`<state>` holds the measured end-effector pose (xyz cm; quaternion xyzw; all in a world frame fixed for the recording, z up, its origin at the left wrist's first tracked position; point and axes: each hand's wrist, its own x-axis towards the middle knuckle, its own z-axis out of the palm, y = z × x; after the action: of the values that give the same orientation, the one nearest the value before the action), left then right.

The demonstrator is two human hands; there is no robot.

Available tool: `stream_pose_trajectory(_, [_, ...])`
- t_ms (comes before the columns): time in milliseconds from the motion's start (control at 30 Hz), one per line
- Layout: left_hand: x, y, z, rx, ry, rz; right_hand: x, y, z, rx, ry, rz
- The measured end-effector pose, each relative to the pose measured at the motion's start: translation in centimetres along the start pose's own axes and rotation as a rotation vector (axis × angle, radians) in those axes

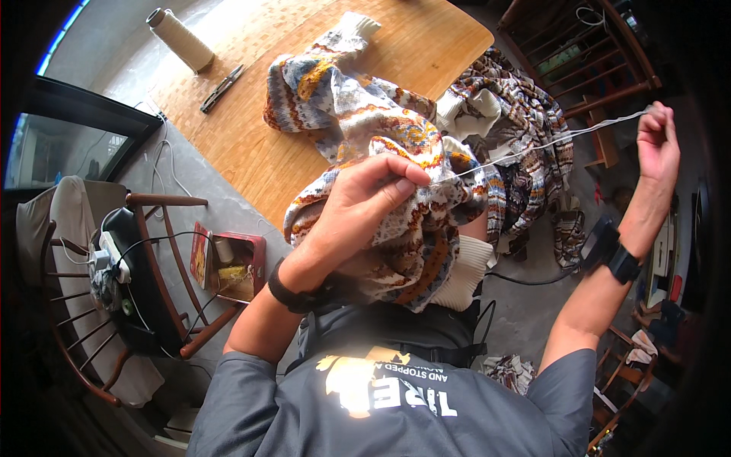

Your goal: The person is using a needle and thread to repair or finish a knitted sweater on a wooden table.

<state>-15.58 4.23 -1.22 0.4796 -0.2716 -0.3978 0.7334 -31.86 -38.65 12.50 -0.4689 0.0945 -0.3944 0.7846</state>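
A patterned knit sweater (pixel 396 114) in white, orange, brown and blue lies over the near edge of the wooden table and onto my lap. My left hand (pixel 362 190) is closed, thumb against forefinger, pinching the knit. From that pinch a white yarn (pixel 548 142) runs taut up to the right. At its far end my right hand (pixel 658 145), raised well away from the sweater, is closed on the yarn. Whether a needle is also in those fingers is too small to tell.
On the table (pixel 244 152) stand a cone of cream thread (pixel 183 44) and, beside it, small thread snips (pixel 221 89). More patterned knitwear (pixel 525 145) hangs at the table's right side. A wooden chair (pixel 164 259) and a red box (pixel 247 263) are at the left.
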Motion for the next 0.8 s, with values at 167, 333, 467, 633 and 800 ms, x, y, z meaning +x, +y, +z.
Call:
stream_pose_trajectory(167, [-0.4, -0.2, 0.2, 0.092, 0.05, 0.03, -13.4, 11.9, 13.2, -0.614, -0.331, 0.186])
stream_pose_trajectory(333, [-0.5, 0.0, 1.0, 0.232, 0.073, 0.126, -20.5, 15.4, 16.8, -0.658, -0.287, 0.517])
stream_pose_trajectory(467, [-0.6, -0.2, 1.2, 0.26, 0.132, 0.129, -20.4, 16.2, 16.8, -0.703, -0.26, 0.497])
stream_pose_trajectory(633, [-0.7, -0.7, 1.3, 0.27, 0.154, 0.189, -20.4, 16.4, 16.6, -0.686, -0.262, 0.497])
stream_pose_trajectory(800, [-0.7, -0.8, 1.2, 0.328, 0.163, 0.226, -20.2, 16.1, 16.9, -0.703, -0.269, 0.55])
